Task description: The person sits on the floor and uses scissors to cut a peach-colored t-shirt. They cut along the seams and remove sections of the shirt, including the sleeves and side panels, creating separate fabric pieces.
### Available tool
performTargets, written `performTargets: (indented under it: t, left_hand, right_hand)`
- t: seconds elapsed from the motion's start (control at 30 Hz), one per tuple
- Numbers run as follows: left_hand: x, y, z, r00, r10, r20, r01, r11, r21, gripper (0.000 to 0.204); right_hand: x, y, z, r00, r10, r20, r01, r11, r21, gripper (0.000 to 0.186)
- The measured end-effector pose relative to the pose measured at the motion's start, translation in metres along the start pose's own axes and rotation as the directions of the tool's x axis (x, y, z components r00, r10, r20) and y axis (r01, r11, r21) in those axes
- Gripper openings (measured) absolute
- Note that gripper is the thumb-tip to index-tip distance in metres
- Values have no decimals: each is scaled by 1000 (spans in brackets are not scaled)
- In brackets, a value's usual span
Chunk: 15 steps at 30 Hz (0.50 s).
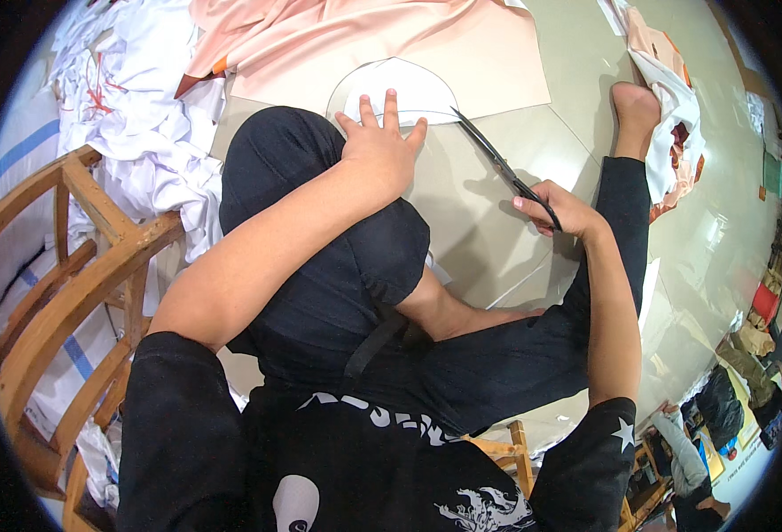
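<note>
My left hand lies with its fingers spread on a white curved pattern piece. That piece rests on peach fabric spread over the floor, and a dark curved outline runs around it. In my right hand are long black scissors, held by the handles. Their tips reach the right end of the white piece, at the fabric's near edge. Whether the blades are parted is hard to make out.
White cloth is heaped at the left, beside a wooden chair frame. My bent leg is close to the fabric. More white and peach cloth lies past my outstretched foot. Assorted goods line the far right.
</note>
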<state>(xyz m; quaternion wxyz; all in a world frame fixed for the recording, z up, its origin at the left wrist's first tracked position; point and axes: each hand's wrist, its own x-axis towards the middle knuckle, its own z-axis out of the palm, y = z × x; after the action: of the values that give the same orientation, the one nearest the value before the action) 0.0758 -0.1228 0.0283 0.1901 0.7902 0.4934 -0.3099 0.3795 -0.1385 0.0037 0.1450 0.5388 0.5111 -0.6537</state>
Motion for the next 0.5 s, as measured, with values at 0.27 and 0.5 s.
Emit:
performTargets:
  t: [0.27,0.5]
  left_hand:
    - [-1,1,-1,1000,1,-7,-1,1000,20,79]
    - [-1,1,-1,1000,-1,1,1,1000,18,80]
  right_hand:
    - [-1,-4,-11,1000,4,23,-4,1000,-1,65]
    - [-2,-7,-10,1000,13,23,-13,1000,-28,62]
